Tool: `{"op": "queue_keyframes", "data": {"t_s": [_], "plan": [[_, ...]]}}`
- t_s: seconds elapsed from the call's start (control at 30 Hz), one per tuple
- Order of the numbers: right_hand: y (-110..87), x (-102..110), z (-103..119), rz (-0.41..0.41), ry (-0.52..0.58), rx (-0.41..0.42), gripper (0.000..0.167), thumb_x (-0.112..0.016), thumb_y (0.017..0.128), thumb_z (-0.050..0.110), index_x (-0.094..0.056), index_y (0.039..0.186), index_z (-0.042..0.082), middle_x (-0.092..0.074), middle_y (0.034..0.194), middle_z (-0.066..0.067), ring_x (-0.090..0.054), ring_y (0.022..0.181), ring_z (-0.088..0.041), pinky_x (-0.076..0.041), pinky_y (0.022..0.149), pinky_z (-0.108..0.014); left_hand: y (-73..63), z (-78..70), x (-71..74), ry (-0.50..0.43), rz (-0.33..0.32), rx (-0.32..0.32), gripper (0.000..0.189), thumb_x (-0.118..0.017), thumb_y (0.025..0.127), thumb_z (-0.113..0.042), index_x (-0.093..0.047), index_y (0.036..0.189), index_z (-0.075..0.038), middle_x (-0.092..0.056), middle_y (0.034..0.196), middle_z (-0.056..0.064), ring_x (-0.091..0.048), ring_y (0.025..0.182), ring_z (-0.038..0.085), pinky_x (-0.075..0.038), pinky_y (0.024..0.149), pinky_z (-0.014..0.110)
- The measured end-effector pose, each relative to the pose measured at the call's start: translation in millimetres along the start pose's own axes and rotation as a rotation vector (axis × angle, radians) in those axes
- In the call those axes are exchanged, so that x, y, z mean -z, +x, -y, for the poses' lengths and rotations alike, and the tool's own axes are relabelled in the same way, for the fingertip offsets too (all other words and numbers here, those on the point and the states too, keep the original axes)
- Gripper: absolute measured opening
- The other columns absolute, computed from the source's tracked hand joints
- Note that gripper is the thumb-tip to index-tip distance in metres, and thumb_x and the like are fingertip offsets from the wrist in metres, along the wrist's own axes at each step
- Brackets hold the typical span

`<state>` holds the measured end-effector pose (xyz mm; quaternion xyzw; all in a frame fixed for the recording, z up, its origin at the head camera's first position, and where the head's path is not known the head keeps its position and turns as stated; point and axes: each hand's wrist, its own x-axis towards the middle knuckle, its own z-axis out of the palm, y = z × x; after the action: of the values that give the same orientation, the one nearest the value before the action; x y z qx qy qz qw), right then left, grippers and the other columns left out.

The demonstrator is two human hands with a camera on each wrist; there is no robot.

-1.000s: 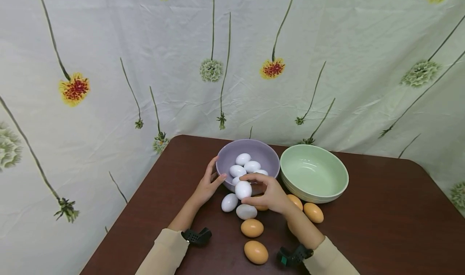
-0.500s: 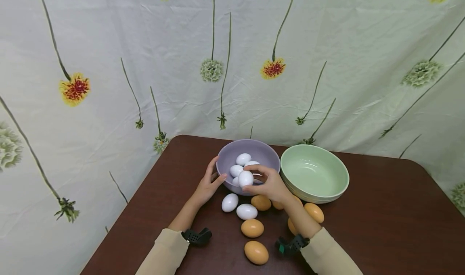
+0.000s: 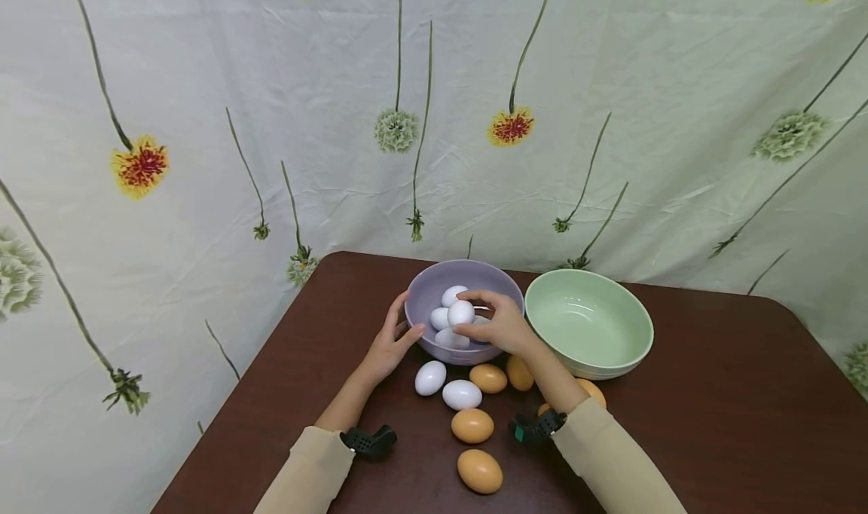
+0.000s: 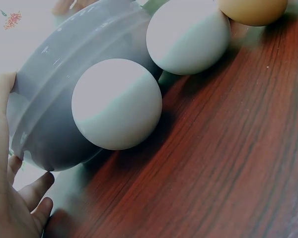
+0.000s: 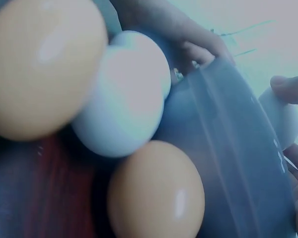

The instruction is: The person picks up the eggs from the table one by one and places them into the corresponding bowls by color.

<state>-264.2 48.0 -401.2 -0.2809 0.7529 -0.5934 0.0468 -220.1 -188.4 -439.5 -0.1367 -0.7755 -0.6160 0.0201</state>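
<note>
A purple bowl [image 3: 468,357] with several white eggs inside stands near the back of the table. My left hand [image 3: 388,346] grips the bowl's left side, thumb near the front rim, fingers round the outer wall. Over the bowl's inside, my right hand [image 3: 503,325] pinches a white egg [image 3: 461,313] between thumb and fingers. In the right wrist view this white egg [image 5: 280,119] shows just past the rim. Two more white eggs, a left one [image 3: 430,378] and a right one [image 3: 463,395], lie on the table before the bowl.
A green bowl [image 3: 590,318] stands to the right of the purple one. Several brown eggs lie on the table, among them a front egg [image 3: 480,471] and one egg [image 3: 488,378] near the purple bowl. Others are partly hidden by my right forearm. A flowered cloth [image 3: 339,122] hangs behind.
My right hand has carried its white egg from in front of the purple bowl up and over the rim to above the bowl's inside. My left hand has stayed on the bowl.
</note>
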Motion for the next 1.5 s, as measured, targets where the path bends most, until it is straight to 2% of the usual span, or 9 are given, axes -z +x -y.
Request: {"op": "queue_keyframes", "data": {"t_s": [0.2, 0.4, 0.6, 0.83, 1.07, 1.27, 1.5], "plan": [[9.2, 4.0, -2.6, -0.017, -0.04, -0.019, 0.049, -0.081, 0.078, 0.004, -0.061, 0.121, -0.01, -0.061, 0.123, -0.02, -0.059, 0.113, -0.034, -0.047, 0.096, -0.042, -0.3, -0.4, 0.0, 0.002, 0.0, 0.0, 0.072, -0.056, 0.099, -0.009, -0.013, 0.156, -0.006, -0.017, 0.157, 0.025, -0.033, 0.135, 0.049, -0.036, 0.104, 0.056], [10.9, 5.0, -3.7, -0.007, -0.163, -0.106, 0.048, -0.084, 0.076, 0.012, -0.065, 0.119, -0.002, -0.062, 0.123, -0.015, -0.062, 0.11, -0.031, -0.051, 0.09, -0.038, -1.1, -0.9, -0.2, 0.009, 0.005, 0.008, 0.072, -0.056, 0.099, -0.01, -0.012, 0.156, -0.007, -0.015, 0.158, 0.024, -0.032, 0.135, 0.048, -0.035, 0.104, 0.056], [12.2, 2.1, -4.3, 0.011, -0.253, -0.128, 0.049, -0.084, 0.076, 0.016, -0.066, 0.118, -0.001, -0.062, 0.122, -0.016, -0.064, 0.107, -0.032, -0.053, 0.086, -0.038, -1.3, -0.8, 0.0, 0.003, 0.0, 0.008, 0.072, -0.056, 0.099, -0.01, -0.013, 0.156, -0.006, -0.017, 0.157, 0.025, -0.033, 0.135, 0.048, -0.036, 0.104, 0.055], [15.6, -2.8, -4.5, 0.026, -0.386, -0.141, 0.049, -0.085, 0.073, 0.017, -0.067, 0.116, 0.001, -0.067, 0.113, -0.012, -0.065, 0.102, -0.028, -0.053, 0.084, -0.037, -1.2, 0.9, 1.6, 0.012, -0.006, 0.001, 0.072, -0.057, 0.098, -0.01, -0.014, 0.156, -0.006, -0.017, 0.157, 0.024, -0.034, 0.135, 0.048, -0.036, 0.104, 0.055], [17.2, -7.2, -3.5, 0.033, -0.522, -0.136, 0.048, -0.086, 0.072, 0.017, -0.069, 0.113, 0.001, -0.068, 0.11, -0.011, -0.061, 0.104, -0.026, -0.047, 0.092, -0.04, -1.9, 0.1, 2.6, 0.006, -0.002, 0.004, 0.072, -0.056, 0.099, -0.01, -0.013, 0.156, -0.006, -0.017, 0.158, 0.023, -0.034, 0.135, 0.048, -0.035, 0.104, 0.055], [16.8, -9.8, -1.4, 0.059, -0.593, -0.144, 0.048, -0.087, 0.07, 0.018, -0.069, 0.112, 0.001, -0.068, 0.11, -0.011, -0.06, 0.108, -0.028, -0.046, 0.094, -0.04, -2.2, 0.5, 2.9, 0.017, -0.002, 0.007, 0.072, -0.057, 0.099, -0.011, -0.013, 0.156, -0.006, -0.016, 0.158, 0.023, -0.034, 0.135, 0.048, -0.035, 0.105, 0.055], [16.5, -11.1, -2.2, 0.111, -0.654, -0.134, 0.042, -0.088, 0.069, 0.018, -0.071, 0.104, 0.003, -0.069, 0.101, -0.006, -0.062, 0.1, -0.024, -0.047, 0.091, -0.038, -1.8, 0.2, 1.5, 0.028, -0.003, 0.009, 0.072, -0.057, 0.099, -0.012, -0.014, 0.156, -0.007, -0.016, 0.158, 0.022, -0.033, 0.135, 0.048, -0.034, 0.105, 0.056]]}}
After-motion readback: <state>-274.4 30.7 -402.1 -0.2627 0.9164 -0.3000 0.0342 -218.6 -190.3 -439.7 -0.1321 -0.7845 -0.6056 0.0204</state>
